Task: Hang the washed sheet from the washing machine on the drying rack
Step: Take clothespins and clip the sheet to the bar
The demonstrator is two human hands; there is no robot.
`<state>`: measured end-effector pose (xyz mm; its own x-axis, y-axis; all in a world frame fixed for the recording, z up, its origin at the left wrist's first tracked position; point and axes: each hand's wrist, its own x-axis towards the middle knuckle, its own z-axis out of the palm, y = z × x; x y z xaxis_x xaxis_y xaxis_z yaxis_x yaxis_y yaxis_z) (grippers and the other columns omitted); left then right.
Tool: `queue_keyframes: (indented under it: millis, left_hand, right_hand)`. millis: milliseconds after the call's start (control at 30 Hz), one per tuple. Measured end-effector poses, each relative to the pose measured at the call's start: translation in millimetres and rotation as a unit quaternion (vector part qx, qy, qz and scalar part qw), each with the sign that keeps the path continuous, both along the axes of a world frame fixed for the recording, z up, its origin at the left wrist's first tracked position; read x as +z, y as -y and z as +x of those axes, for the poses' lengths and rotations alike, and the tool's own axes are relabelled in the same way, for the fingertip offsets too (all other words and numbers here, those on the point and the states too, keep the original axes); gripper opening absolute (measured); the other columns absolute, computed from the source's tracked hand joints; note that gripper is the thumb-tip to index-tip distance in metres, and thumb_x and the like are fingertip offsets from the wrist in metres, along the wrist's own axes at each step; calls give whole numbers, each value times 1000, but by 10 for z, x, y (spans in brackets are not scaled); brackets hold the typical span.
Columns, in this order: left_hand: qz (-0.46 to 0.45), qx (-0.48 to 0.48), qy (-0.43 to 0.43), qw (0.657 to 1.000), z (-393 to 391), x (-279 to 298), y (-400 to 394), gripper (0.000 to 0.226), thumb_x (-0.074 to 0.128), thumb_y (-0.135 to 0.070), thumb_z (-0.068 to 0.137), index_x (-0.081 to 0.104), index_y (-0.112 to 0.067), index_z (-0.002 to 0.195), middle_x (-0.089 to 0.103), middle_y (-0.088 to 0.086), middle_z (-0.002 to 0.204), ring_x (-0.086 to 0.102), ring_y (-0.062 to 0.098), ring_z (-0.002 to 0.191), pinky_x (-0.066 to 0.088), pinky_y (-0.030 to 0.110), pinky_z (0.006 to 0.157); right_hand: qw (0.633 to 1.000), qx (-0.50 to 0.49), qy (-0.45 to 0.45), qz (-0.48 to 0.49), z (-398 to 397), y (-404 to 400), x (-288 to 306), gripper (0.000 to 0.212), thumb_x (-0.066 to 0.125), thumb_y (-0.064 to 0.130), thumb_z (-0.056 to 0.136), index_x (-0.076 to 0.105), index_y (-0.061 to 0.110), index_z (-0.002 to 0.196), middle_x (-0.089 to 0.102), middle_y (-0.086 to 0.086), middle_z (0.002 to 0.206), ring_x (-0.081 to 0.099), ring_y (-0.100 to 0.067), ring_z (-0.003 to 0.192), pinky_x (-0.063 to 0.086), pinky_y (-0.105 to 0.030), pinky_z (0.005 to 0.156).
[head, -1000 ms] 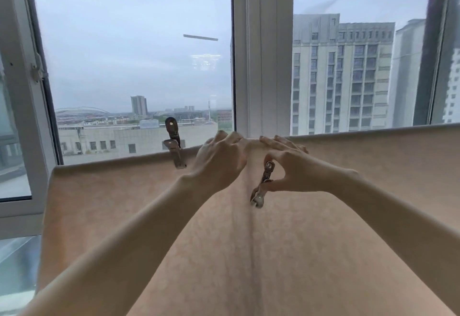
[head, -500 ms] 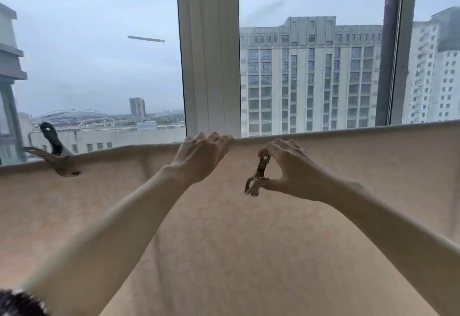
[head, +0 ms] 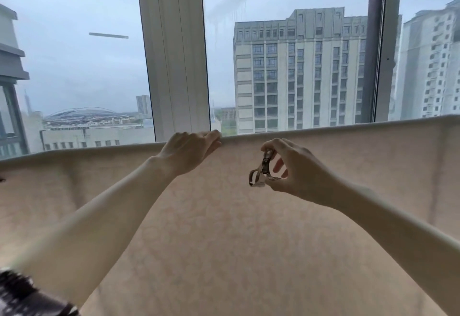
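Sheet (head: 224, 228) fills the lower half of the frame, a pale beige cloth draped over a rail that its top fold hides, running from the left edge up to the right edge below the window (head: 286, 54). So the hanging itself looks done; what remains, by the look of it, is pinning.

The left hand (head: 191, 152) sits at the centre of the frame with its fingers curled over the top fold, gripping the sheet against the hidden rail just under the white window post (head: 174, 54). The right hand (head: 293, 168), just to the right and a little lower, pinches a metal clip (head: 261, 172) between thumb and fingers; the clip is tilted, its looped end down and to the left, and it hangs in front of the cloth, not yet on the fold.

Compared with a second ago, the view has swung to the right: another clip, already fastened on the fold, has slid off toward the left edge of the frame, where only a dark speck may still be it. The right hand has also come away from the fold — a second ago its fingers lay on it beside the left hand, and now the clip is held clear and turned more open toward the cloth. That suggests the person has moved along the rail to a fresh spot, and the next step is probably to squeeze the clip and seat it over the fold — beside the left hand.
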<state>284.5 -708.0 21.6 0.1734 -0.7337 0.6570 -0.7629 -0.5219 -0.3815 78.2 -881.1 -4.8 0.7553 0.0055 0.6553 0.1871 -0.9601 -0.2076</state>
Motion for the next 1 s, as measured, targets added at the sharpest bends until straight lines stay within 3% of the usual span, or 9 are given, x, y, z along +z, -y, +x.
queue_keyframes:
  millis: [100, 200, 333, 433, 600, 833, 1000]
  left_hand:
    - [4, -25, 31, 999, -60, 0, 298, 38, 25, -46, 101, 49, -23, 119, 67, -3, 105, 67, 24, 69, 46, 32, 59]
    - [0, -51, 59, 997, -115, -6, 631, 36, 30, -43, 101, 48, -22, 124, 67, -5, 106, 67, 21, 66, 41, 28, 54]
    - [-3, -89, 61, 994, -211, 9, 1094, 36, 32, -44, 101, 45, -24, 128, 66, -6, 108, 67, 21, 70, 51, 33, 58]
    - [-10, -114, 80, 990, -294, 26, 1445, 37, 34, -43, 101, 45, -22, 129, 65, -6, 111, 67, 21, 70, 43, 30, 56]
    - [-17, -127, 113, 985, -453, -3, 2073, 31, 47, -31, 100, 42, -21, 129, 63, -5, 103, 65, 21, 62, 48, 33, 53]
    - [-18, -140, 100, 985, -702, 28, 2783, 27, 41, -34, 102, 47, -19, 123, 65, -4, 103, 66, 20, 65, 47, 31, 52]
    - [-20, -119, 82, 989, -971, 28, 3185, 27, 38, -36, 102, 47, -19, 122, 64, -4, 103, 66, 22, 68, 45, 32, 54]
  right_hand:
    - [1000, -3, 14, -24, -17, 188, 65, 62, 79, 24, 74, 49, 12, 128, 51, 1, 117, 59, -9, 87, 47, -12, 71]
    - [997, -14, 34, -66, 17, 382, 163, 62, 78, 26, 76, 49, 14, 129, 51, 2, 113, 57, -8, 86, 42, -8, 68]
    - [991, -34, 53, -118, 48, 643, 250, 63, 69, 43, 77, 45, 19, 130, 51, 9, 110, 57, -8, 84, 50, -20, 69]
    - [989, -54, 51, -128, -5, 903, 259, 66, 58, 52, 75, 42, 21, 131, 47, 13, 107, 57, -7, 84, 54, -27, 69]
    - [988, -90, 22, -122, -216, 1432, 234, 70, 61, 46, 71, 39, 23, 134, 47, 13, 108, 57, -6, 85, 52, -23, 70]
    - [984, -154, 0, -90, -577, 2107, 212, 56, 75, 15, 76, 46, 17, 123, 47, 4, 104, 51, -2, 71, 42, -19, 65]
    - [985, -161, 2, -55, -922, 2526, 186, 57, 77, 13, 76, 45, 16, 123, 49, 1, 108, 52, 0, 74, 42, -16, 66]
